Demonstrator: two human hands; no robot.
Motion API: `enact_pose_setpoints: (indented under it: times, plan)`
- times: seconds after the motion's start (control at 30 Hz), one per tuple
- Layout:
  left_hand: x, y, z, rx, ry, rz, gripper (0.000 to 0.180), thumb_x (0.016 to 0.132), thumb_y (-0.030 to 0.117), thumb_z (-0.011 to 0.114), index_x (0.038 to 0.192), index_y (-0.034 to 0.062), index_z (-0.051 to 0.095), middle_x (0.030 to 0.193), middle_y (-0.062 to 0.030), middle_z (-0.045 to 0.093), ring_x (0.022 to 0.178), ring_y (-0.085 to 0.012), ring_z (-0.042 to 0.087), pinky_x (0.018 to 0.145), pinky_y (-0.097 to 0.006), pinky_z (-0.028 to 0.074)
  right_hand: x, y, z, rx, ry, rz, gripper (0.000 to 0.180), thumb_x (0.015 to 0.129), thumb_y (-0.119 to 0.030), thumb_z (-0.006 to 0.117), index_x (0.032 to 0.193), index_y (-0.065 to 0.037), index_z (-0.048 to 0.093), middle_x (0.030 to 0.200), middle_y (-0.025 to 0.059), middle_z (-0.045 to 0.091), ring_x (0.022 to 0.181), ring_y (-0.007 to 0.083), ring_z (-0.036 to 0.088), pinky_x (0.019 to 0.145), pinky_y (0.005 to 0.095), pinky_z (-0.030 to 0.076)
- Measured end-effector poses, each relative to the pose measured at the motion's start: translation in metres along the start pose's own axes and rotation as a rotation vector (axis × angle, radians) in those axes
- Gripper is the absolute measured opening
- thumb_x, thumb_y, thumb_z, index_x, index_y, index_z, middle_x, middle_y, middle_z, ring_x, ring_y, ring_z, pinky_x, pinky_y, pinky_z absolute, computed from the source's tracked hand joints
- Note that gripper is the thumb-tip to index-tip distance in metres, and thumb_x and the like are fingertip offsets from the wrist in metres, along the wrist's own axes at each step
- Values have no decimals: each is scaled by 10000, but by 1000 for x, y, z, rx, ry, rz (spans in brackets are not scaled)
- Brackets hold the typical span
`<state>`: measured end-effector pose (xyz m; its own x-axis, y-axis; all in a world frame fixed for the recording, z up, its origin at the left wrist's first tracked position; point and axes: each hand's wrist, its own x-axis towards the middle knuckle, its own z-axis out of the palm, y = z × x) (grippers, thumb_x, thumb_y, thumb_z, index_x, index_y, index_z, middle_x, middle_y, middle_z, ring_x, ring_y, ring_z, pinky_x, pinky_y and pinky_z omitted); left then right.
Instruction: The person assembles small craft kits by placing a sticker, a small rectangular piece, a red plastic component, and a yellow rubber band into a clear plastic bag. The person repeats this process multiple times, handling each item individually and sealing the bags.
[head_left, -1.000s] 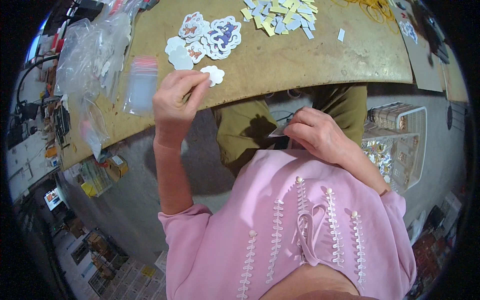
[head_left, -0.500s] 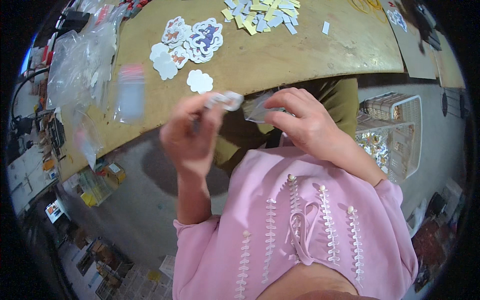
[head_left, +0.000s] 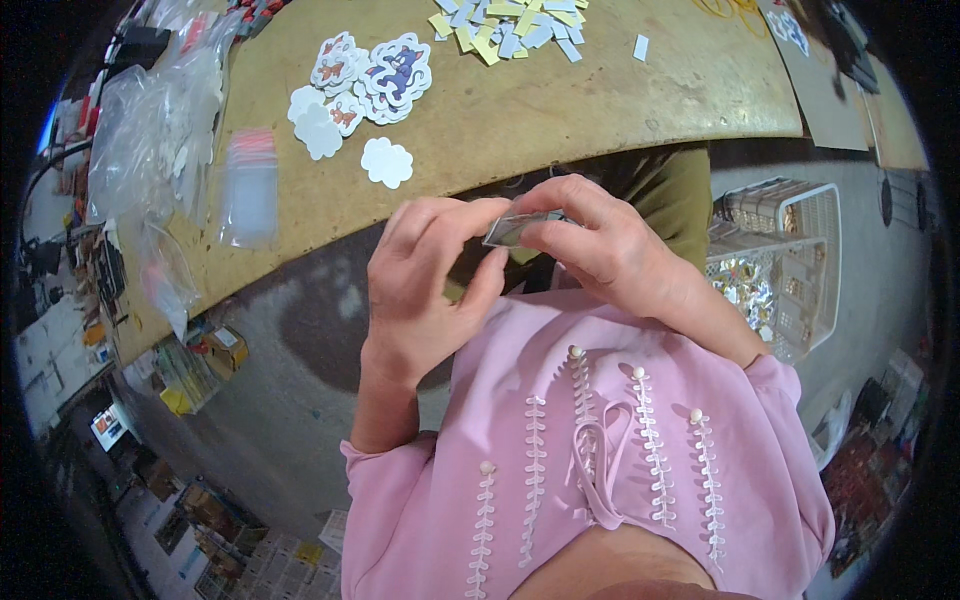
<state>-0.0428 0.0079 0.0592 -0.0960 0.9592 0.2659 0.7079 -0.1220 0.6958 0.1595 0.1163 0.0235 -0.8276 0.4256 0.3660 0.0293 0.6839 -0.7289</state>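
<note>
My right hand pinches a small clear plastic bag between thumb and fingers, just off the table's front edge. My left hand is at the bag's left end, with thumb and curved fingers apart. Its fingertips come close to the bag's edge; whether they touch it I cannot tell. What the bag contains is hard to make out. Beyond the hands, a blank white cloud-shaped cutout lies alone. Behind it is a loose pile of cartoon animal cutouts, some showing plain white backs.
A stack of flat clear bags with red tops lies left on the table, beside a large crumpled plastic bag. Small yellow and pale-blue slips are heaped at the back. A white basket stands on the floor at right.
My left hand has moved right to the small bag, and its fingers have spread. The white cutout it held is no longer visible in it. My right hand keeps its grip on the bag.
</note>
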Motion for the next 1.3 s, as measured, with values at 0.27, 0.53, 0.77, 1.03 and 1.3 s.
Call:
enact_pose_setpoints:
  times: [0.27, 0.53, 0.77, 1.03, 1.3]
  plan:
    - [4, -16, 5, -61, -225, 28, 181, 782, 92, 835, 951, 71, 772, 1034, -76, 678, 938, -275, 649, 829, -392, 533, -2, 1, 0, 4, -26, -17, 301, 772, -31, 755, 1054, 22, 666, 1164, 174, 658, 1073, 360, 667, 884, 418, 588]
    - [63, -63, -14, 316, 175, 9, 370, 871, 132, 830, 1221, 73, 724, 1158, -126, 707, 1025, -329, 664, 928, -423, 544, -8, 7, 1, -117, -50, -104, 289, 767, -54, 720, 1049, 3, 687, 1138, 141, 686, 1100, 343, 684, 890, 417, 598]
    - [87, -92, -19, 375, 73, -22, 377, 866, 172, 845, 1207, 49, 740, 1195, -132, 708, 1019, -316, 689, 904, -429, 559, -18, 12, 0, -218, -34, -79, 307, 725, -65, 744, 1018, -2, 673, 1188, 157, 696, 1119, 359, 688, 907, 440, 595]
    - [92, -99, -35, -17, 16, -147, 188, 902, 106, 827, 1046, -6, 778, 1054, -97, 748, 857, -181, 740, 755, -308, 591, -20, 15, 0, -208, -85, -38, 269, 826, -108, 683, 1077, -12, 663, 1265, 144, 667, 1204, 323, 641, 993, 414, 563]
    - [93, -92, -39, 104, 7, -130, 178, 911, 93, 819, 1051, -8, 779, 1018, -96, 765, 814, -167, 722, 769, -301, 588, -26, 18, 2, -215, -89, -31, 282, 815, -118, 692, 1078, -18, 664, 1263, 147, 666, 1209, 335, 640, 1004, 424, 557]
